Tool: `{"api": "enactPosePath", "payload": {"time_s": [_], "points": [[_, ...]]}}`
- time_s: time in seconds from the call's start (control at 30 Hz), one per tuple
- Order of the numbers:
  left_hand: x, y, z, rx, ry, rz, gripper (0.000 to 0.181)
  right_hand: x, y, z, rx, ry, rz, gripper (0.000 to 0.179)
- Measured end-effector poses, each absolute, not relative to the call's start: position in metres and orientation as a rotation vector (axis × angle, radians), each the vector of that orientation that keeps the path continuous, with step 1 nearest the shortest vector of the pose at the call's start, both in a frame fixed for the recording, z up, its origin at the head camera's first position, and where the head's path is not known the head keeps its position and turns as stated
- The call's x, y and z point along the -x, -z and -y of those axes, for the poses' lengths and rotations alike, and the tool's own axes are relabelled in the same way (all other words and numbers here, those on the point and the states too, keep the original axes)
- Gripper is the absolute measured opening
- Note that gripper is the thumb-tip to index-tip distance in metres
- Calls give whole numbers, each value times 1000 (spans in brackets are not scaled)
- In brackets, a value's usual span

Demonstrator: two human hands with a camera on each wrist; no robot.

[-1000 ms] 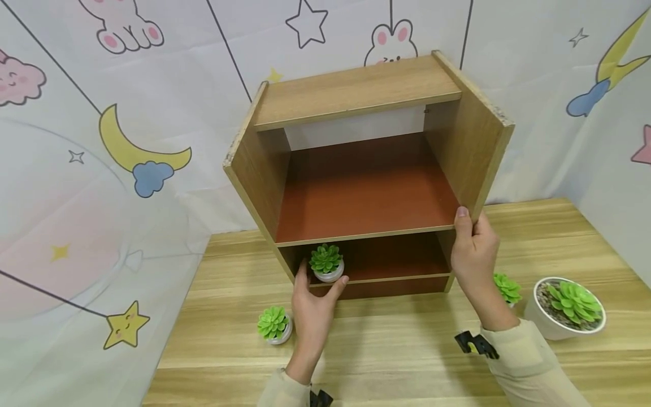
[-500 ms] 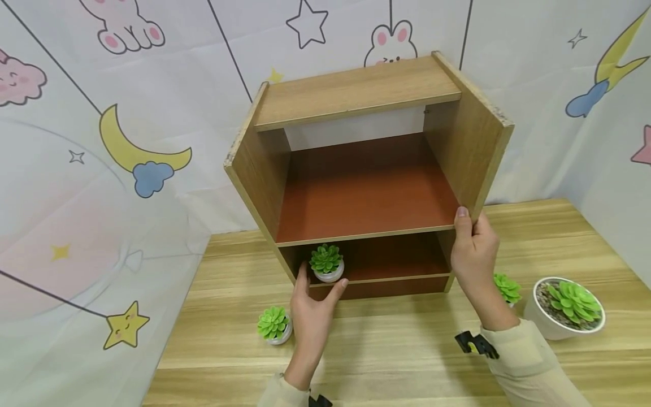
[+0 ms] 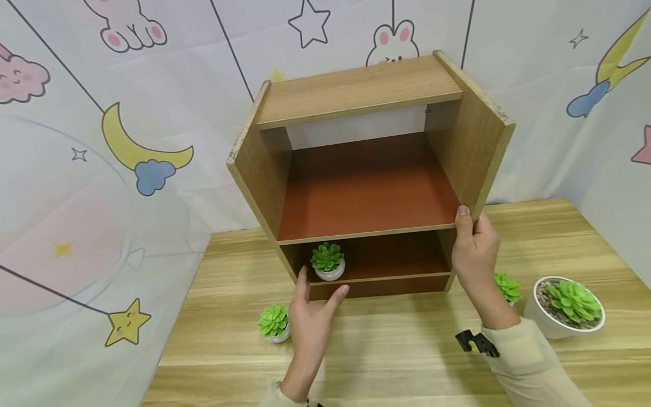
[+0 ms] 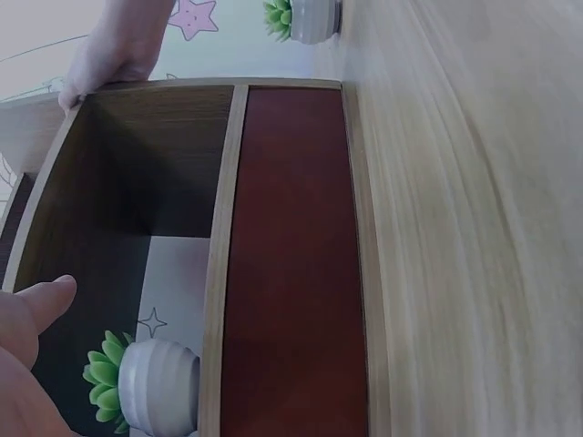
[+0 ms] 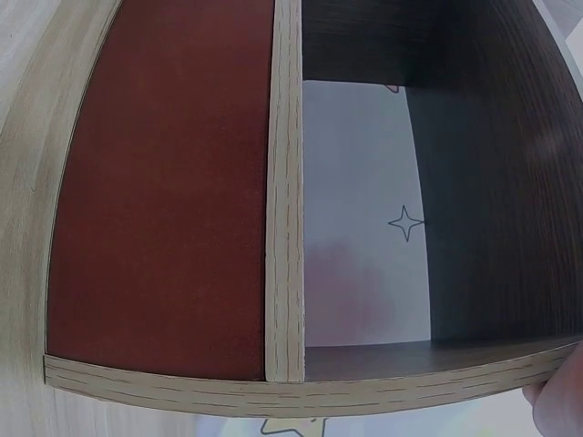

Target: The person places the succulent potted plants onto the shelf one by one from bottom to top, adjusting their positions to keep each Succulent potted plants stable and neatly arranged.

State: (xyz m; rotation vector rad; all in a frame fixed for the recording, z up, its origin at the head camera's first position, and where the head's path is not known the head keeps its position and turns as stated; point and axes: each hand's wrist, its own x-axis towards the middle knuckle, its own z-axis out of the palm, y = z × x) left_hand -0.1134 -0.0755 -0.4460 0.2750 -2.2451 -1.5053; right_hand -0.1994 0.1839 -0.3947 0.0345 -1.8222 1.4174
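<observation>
A small potted succulent [image 3: 328,260] in a white pot stands upright at the left end of the lower compartment of a wooden shelf [image 3: 351,229]. My left hand [image 3: 311,325] is spread in front of it, thumb and fingers apart; the left wrist view shows a gap between the hand and the pot [image 4: 160,387]. With the thumb in front and the other fingers behind, my right hand [image 3: 475,254] grips the lower front edge of the shelf's right side panel. Only a bit of that hand [image 5: 560,401] appears in the right wrist view.
A second small succulent [image 3: 274,323] sits on the table left of my left hand. Beyond my right forearm are another small succulent [image 3: 507,288], partly hidden, and a larger white pot [image 3: 567,308] with a succulent. A patterned cloth [image 3: 203,102] hangs behind the shelf.
My left hand has let go of the potted succulent and drawn back slightly, its thumb and fingers wider apart. The succulent stays on the shelf. My right hand keeps its grip.
</observation>
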Motion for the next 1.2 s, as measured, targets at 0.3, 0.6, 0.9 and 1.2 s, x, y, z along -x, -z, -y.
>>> {"api": "enactPosePath", "payload": {"time_s": [0.3, 0.6, 0.9, 1.2], "points": [[97, 434, 75, -318, 1627, 2219, 98, 198, 394, -185, -29, -1424, 1829, 34], [83, 425, 85, -310, 1619, 2237, 101, 195, 391, -185, -41, -1436, 1838, 34], [75, 426, 99, -378, 1529, 2319, 101, 194, 389, -188, -18, -1405, 1878, 36], [64, 431, 124, -430, 1431, 2316, 100, 194, 388, -192, -2, -1389, 1921, 35]]}}
